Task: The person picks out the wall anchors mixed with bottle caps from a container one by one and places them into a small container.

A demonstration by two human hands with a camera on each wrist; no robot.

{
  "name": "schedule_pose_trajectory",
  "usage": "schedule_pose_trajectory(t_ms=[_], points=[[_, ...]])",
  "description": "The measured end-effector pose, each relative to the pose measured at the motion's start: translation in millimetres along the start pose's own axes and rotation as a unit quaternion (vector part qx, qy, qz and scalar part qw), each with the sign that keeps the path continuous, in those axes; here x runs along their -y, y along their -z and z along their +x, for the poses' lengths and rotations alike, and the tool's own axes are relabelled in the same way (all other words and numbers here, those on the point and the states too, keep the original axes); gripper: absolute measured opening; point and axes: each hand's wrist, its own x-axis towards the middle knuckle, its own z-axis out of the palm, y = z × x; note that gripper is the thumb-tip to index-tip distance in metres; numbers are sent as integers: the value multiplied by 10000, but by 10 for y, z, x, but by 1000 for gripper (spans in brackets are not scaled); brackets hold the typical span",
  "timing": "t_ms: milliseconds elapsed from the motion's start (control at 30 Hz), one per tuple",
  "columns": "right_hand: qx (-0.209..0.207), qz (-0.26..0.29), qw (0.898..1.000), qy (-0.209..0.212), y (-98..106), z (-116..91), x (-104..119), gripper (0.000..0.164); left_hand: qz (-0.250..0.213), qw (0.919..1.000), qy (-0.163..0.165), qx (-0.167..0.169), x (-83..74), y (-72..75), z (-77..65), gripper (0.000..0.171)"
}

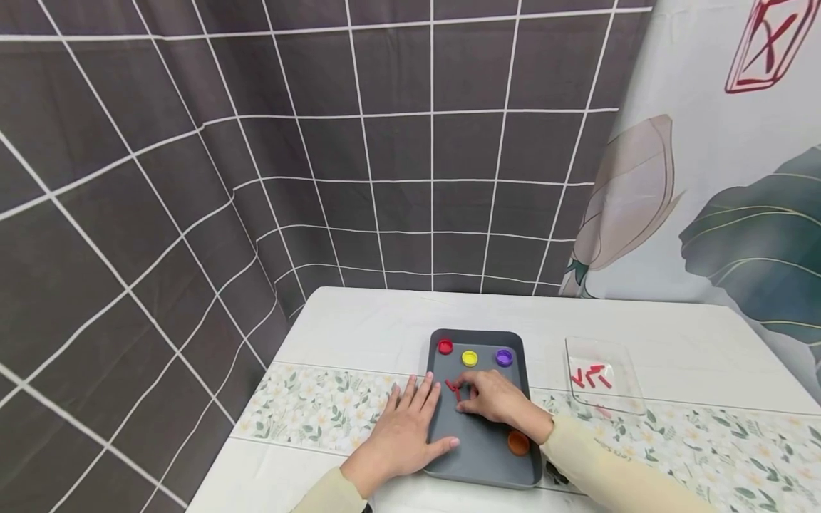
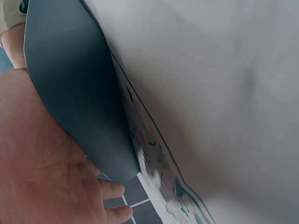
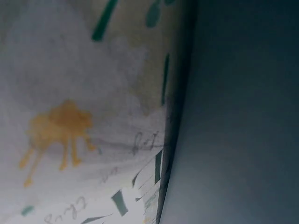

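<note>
A dark grey tray (image 1: pixel 477 456) lies lengthwise on the table. My left hand (image 1: pixel 405 434) is spread flat over its left rim, fingers straight and thumb reaching inside. The left wrist view shows that palm (image 2: pixel 42 158) beside the tray's outer wall (image 2: pixel 79 93). Above the middle of the tray, my right hand (image 1: pixel 490 395) pinches a short red stick (image 1: pixel 458 394) between thumb and index finger. Its upper end meets another small red stick (image 1: pixel 450 385) at an angle. The right wrist view shows the tray's side (image 3: pixel 233 121) and tablecloth, without the fingers.
Inside the tray, a red lid (image 1: pixel 445 346), a yellow lid (image 1: pixel 470 358) and a purple lid (image 1: pixel 504 357) sit toward the far end. An orange lid (image 1: pixel 518 442) lies near the right forearm. To the right, a clear box (image 1: pixel 631 399) holds several red sticks (image 1: pixel 591 376).
</note>
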Motion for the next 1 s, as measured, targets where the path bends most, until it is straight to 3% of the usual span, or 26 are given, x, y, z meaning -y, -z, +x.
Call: schedule_pose_trajectory(t_ms=[800, 1000], points=[[-380, -161, 9991, -56, 14, -4, 19, 18, 39, 10000, 32, -8, 22, -17, 15, 95], [-645, 278, 9973, 198, 120, -87, -33, 14, 25, 10000, 27, 14, 1, 4, -3, 95]])
